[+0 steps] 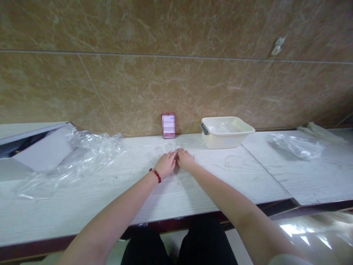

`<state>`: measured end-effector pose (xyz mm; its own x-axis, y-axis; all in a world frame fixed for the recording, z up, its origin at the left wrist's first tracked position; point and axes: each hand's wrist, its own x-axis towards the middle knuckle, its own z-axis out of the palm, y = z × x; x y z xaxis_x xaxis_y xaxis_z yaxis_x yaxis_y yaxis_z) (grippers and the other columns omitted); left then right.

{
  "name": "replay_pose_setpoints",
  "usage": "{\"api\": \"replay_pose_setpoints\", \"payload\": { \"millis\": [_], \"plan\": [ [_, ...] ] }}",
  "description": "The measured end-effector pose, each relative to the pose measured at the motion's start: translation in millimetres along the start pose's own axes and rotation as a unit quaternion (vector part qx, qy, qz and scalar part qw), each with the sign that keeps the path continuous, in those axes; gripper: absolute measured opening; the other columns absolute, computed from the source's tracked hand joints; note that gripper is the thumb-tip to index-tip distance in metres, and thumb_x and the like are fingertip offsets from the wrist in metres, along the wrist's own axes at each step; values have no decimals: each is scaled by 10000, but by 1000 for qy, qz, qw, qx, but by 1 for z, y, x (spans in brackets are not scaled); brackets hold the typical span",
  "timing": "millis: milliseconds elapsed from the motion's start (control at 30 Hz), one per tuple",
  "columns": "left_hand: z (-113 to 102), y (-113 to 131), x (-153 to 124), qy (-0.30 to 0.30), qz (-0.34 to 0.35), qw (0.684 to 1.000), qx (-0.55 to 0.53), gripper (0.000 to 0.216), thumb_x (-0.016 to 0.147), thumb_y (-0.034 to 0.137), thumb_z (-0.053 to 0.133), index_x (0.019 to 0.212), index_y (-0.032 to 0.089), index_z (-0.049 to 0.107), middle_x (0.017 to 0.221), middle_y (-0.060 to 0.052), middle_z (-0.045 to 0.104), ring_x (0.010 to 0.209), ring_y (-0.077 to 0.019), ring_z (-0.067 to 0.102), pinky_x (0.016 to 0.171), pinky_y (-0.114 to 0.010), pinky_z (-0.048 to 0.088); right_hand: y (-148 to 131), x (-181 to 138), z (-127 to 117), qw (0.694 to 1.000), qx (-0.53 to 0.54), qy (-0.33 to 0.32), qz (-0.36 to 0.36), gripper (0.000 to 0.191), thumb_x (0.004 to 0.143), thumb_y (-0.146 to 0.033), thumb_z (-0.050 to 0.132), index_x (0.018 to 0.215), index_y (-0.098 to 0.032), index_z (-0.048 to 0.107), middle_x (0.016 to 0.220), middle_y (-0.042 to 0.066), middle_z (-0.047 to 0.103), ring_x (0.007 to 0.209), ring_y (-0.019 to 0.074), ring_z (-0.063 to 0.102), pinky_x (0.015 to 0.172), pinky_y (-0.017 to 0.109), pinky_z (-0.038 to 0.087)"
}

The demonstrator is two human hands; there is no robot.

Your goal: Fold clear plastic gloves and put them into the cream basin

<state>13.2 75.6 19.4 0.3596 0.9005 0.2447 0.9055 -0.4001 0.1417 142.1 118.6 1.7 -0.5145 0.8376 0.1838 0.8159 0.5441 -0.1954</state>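
My left hand [166, 164], with a red bead bracelet [156, 175] at its wrist, rests low over the white tabletop. Close beside it is my right hand [185, 159], the fingertips of both hands nearly meeting. Faint edges of a clear plastic film [157, 150] show around the fingers, which seem closed on it. Its full shape is hard to make out, and the hands cover part of it. Just beyond my fingers a phone [168, 126] with a lit screen leans upright against the wall.
A cream plastic basin [223, 141] with a grey handle stands right of the phone. On the left lie an open white box [41, 152] and crumpled clear plastic [93, 151]. More clear plastic [296, 146] lies at right. Brown marbled wall [138, 84] backs the table.
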Motion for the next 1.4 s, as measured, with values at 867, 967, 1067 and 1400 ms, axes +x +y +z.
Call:
{"api": "replay_pose_setpoints", "payload": {
  "millis": [867,967,1067,1400],
  "plan": [
    [-1,-114,26,-83,-39,993,72,557,818,452,194,1279,147,261,1339,-114,256,1235,-217,184,979,-417,134,11,1,4,998,-22,40,34,559,744,-527,324,1225,-243,353,1291,60,338,1171,261,265,926,411,223],
    [-7,-87,11,-50,-79,992,90,563,815,445,202,1270,124,283,1332,-128,269,1239,-236,166,983,-430,117,14,2,2,998,-20,38,38,586,749,-544,294,1238,-222,332,1289,61,337,1181,259,236,932,399,209],
    [-9,-48,-16,-83,-40,993,76,553,824,429,176,1293,140,228,1344,-103,249,1240,-202,173,991,-402,122,15,2,3,998,-19,38,39,563,781,-511,245,1246,-202,320,1291,57,334,1198,236,209,946,367,187],
    [-11,-10,-63,-136,-68,987,55,761,679,662,275,1306,242,173,1376,-125,121,1244,-315,55,953,-499,59,15,9,5,995,-11,7,104,596,758,-568,261,1257,-245,299,1338,59,258,1220,282,151,937,520,69]
  ]
}}
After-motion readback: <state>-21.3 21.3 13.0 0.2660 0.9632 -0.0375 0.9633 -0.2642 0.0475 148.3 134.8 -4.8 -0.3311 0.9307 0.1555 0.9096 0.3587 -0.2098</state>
